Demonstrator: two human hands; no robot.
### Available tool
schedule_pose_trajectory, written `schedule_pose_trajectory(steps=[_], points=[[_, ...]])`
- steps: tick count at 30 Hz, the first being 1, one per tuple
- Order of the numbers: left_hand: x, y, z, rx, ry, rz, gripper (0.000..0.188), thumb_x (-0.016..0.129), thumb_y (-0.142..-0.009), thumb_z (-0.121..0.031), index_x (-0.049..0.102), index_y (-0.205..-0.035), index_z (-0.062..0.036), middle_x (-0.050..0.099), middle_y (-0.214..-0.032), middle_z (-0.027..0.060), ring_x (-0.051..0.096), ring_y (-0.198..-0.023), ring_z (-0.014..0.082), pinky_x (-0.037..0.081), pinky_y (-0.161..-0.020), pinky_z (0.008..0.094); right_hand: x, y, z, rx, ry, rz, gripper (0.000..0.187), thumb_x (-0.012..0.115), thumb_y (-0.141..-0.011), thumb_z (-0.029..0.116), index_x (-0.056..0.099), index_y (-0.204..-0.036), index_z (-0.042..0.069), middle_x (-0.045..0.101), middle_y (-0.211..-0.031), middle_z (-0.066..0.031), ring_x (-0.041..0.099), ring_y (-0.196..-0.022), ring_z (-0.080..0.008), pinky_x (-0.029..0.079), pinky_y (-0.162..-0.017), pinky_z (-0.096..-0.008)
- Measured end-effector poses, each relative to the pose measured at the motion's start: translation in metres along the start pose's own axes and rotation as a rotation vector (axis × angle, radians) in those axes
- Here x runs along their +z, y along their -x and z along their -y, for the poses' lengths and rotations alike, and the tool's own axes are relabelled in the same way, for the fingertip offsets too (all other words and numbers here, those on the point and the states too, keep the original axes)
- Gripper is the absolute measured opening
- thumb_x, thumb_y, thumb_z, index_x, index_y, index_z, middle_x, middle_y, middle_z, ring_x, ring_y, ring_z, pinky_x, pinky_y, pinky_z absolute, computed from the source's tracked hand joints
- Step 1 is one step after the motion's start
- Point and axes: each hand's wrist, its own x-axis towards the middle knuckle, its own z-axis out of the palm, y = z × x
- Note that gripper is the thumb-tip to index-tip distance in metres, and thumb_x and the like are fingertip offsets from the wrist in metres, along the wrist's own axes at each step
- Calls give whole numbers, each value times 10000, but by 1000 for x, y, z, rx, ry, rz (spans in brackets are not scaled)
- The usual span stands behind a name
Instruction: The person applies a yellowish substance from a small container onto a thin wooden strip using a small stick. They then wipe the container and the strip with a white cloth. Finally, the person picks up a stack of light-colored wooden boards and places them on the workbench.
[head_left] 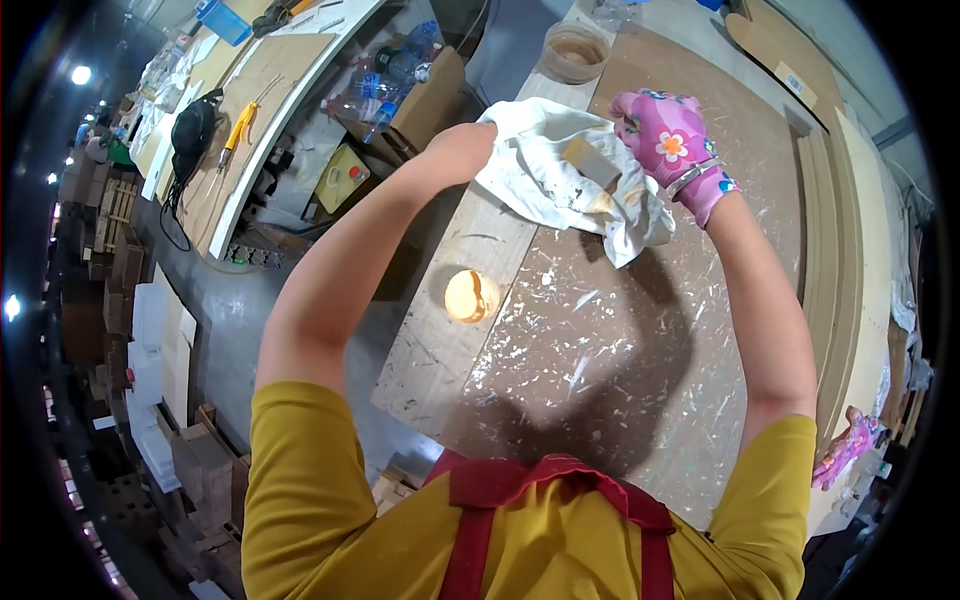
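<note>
A white stained cloth (540,170) hangs bunched between my hands over the far part of the worktable (590,340). My bare left hand (468,152) is closed on its left edge, with the fingertips hidden behind the fabric. On the other side, my right hand (665,140), in a pink flowered glove, is curled against the cloth's upper right edge. A small block (592,165), yellowish on one side and grey on the other, rests in the cloth's folds. Nearer to me, a small round container (468,297) with a bright orange-cream inside stands on the pale board strip.
A clear tub (575,52) stands at the table's far end. Long boards (835,270) are stacked along the right edge, with another pink glove (848,450) nearby. Left, past a floor gap, are a cardboard box (430,105) with bottles and a bench with a yellow-handled tool (238,128).
</note>
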Motion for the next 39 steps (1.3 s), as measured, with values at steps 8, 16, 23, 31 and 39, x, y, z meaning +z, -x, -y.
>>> schedule_pose_trajectory(steps=[8,16,23,31,39], points=[[-42,26,2,-202,1707,260,848,211,-895,-706,247,-1439,-57,390,-1430,105,371,-1309,232,256,-1078,408,9,-1,16,-99,-120,-54,268,635,-785,189,625,-1048,144,667,-943,-76,635,-907,-270,414,-842,-424],[-38,12,-15,-104,1899,314,881,170,-866,-746,251,-1449,-90,399,-1413,81,355,-1314,230,264,-1070,440,47,-61,50,73,-335,206,316,625,-804,206,617,-1108,122,663,-1022,-123,624,-965,-321,455,-864,-419],[-39,8,-26,-159,1914,196,841,171,-867,-732,296,-1434,-125,413,-1412,73,381,-1304,213,292,-1068,434,54,-53,36,114,-666,25,198,607,-821,187,653,-957,51,670,-899,-161,649,-846,-305,496,-758,-365],[-44,8,-67,-159,1738,-58,819,302,-845,-754,450,-1319,-103,461,-1342,77,433,-1225,198,299,-1058,350,51,-45,70,-28,-288,-26,183,587,-773,140,624,-939,73,655,-836,-159,626,-815,-360,478,-722,-446],[-44,19,-50,-4,1751,-70,912,217,-868,-733,15,-1491,-98,341,-1455,145,338,-1336,248,247,-1099,401,38,-63,56,-102,-211,32,108,575,-772,122,636,-834,59,642,-784,-180,627,-773,-364,470,-710,-450]])
